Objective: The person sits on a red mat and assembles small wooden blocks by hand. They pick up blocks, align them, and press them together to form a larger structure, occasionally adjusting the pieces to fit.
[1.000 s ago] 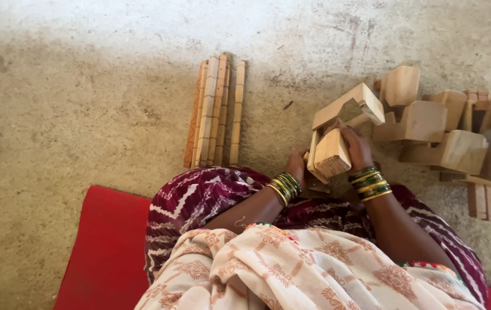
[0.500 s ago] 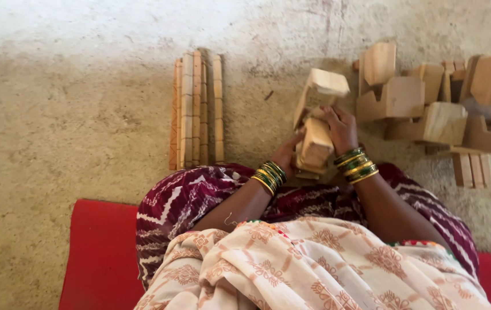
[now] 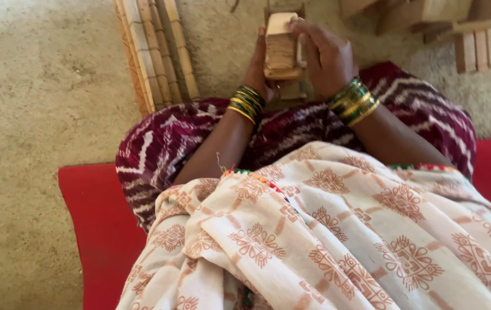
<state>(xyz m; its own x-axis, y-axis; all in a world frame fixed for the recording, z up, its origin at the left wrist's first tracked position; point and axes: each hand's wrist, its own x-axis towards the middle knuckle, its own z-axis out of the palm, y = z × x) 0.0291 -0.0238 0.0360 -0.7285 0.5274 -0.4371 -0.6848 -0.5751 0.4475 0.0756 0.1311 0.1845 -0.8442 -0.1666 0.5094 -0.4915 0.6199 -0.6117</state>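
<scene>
Your left hand point(image 3: 257, 69) and right hand point(image 3: 328, 54) hold the wooden block point(image 3: 281, 49) in a firm grip; it looks light, stiff, rough-edged, so clasp its flat sides.

Rough grey-brown concrete floor point(image 3: 38, 103) fills the left side and top of view. Bundle of long pale wooden slats point(image 3: 153, 51) lies on it, side by side, running away from the viewer. Flat red mat point(image 3: 96, 224) spread on the floor at lower left; its far edge shows at right. Short wooden strips point(image 3: 475, 49) lie near upper right corner, beside cut-off pale wooden blocks point(image 3: 423, 11).
</scene>
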